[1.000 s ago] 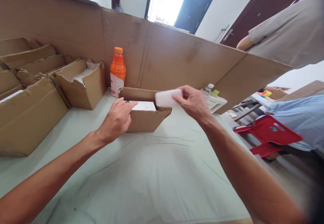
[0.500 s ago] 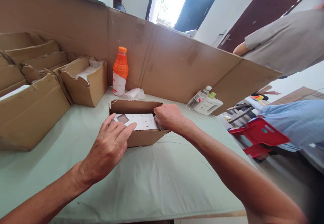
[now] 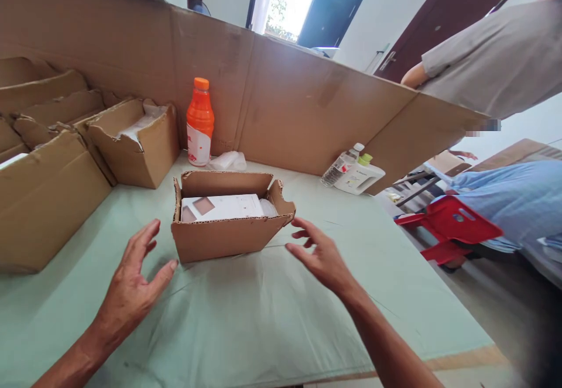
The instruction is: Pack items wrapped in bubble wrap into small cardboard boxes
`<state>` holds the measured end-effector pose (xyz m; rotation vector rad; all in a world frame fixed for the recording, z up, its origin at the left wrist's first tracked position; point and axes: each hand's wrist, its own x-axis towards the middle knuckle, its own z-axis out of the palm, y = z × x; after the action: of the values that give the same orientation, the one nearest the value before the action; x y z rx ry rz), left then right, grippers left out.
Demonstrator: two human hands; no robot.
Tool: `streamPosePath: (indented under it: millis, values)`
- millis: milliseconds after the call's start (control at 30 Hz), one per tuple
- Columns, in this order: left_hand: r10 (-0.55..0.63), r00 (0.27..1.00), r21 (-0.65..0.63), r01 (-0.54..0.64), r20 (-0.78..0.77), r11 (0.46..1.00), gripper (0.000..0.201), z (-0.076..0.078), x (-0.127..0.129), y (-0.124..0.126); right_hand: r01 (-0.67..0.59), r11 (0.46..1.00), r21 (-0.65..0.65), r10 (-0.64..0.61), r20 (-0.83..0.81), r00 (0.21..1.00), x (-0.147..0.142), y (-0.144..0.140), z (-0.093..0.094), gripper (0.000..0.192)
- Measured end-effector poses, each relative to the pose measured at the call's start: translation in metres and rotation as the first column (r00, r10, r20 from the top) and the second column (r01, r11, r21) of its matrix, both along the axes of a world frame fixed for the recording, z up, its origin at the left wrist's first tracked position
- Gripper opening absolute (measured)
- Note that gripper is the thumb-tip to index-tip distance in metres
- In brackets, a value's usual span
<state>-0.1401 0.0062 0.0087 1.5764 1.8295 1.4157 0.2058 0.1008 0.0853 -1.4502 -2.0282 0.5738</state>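
Note:
A small open cardboard box [image 3: 219,239] stands on the pale green cloth [image 3: 263,318] in front of me. Inside lies a white product box [image 3: 222,206] with a white foam piece [image 3: 267,206] tucked at its right end. My left hand [image 3: 132,288] hovers to the lower left of the box, fingers spread, holding nothing. To the box's lower right, my right hand [image 3: 318,256] is also free, fingers apart. Neither hand touches the box.
Several open cardboard boxes [image 3: 132,142] stand at the left. An orange bottle [image 3: 199,122] and a crumpled plastic bag [image 3: 228,160] sit by the tall cardboard wall [image 3: 285,101]. A clear bottle [image 3: 342,168] and white jug [image 3: 360,177] lie at the right. Other people and a red stool [image 3: 448,230] are beyond the table's right edge.
My right hand pushed the white foam piece into the box beside the white product box. Both hands then let go and drew back toward me.

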Motion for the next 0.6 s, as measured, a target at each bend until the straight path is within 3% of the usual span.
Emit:
streamPosePath:
  millis: [67,133,200,300,400,467,533,600]
  values:
    - [-0.067,0.988,-0.096,0.081,0.141,0.992,0.07,-0.013,0.005,0.006,-0.054,0.991,-0.126,0.052,-0.019,0.998,-0.016,0.008,-0.025,0.053]
    - [-0.091,0.966,-0.127,0.124,0.244,0.984,0.068,-0.016,0.02,0.017,-0.05,0.984,-0.172,0.049,-0.007,0.999,-0.032,0.019,-0.04,0.045]
    - [-0.088,0.947,-0.11,0.127,0.308,0.986,0.07,-0.013,0.04,0.026,0.003,0.986,-0.167,-0.002,0.007,1.0,-0.036,0.024,-0.044,0.035]
    - [-0.14,0.938,-0.068,0.169,0.318,0.983,0.078,-0.013,0.07,0.026,0.054,0.985,-0.162,-0.054,0.001,0.999,-0.016,0.022,-0.042,0.03]
    - [-0.197,0.936,-0.062,0.224,0.292,0.973,0.085,-0.022,0.085,0.005,0.027,0.981,-0.193,-0.031,-0.018,0.999,0.007,0.024,-0.043,0.035]
    - [-0.164,0.94,-0.078,0.196,0.299,0.978,0.087,-0.029,0.084,-0.017,-0.043,0.974,-0.223,0.031,-0.058,0.998,0.003,0.032,-0.045,0.037]
    - [-0.077,0.945,-0.09,0.111,0.318,0.99,0.086,-0.035,0.073,-0.041,-0.178,0.955,-0.236,0.152,-0.126,0.98,-0.025,0.044,-0.047,0.035]
    - [0.034,0.945,-0.093,-0.004,0.326,0.996,0.083,-0.039,0.052,-0.061,-0.351,0.912,-0.214,0.313,-0.191,0.93,-0.071,0.058,-0.048,0.033]
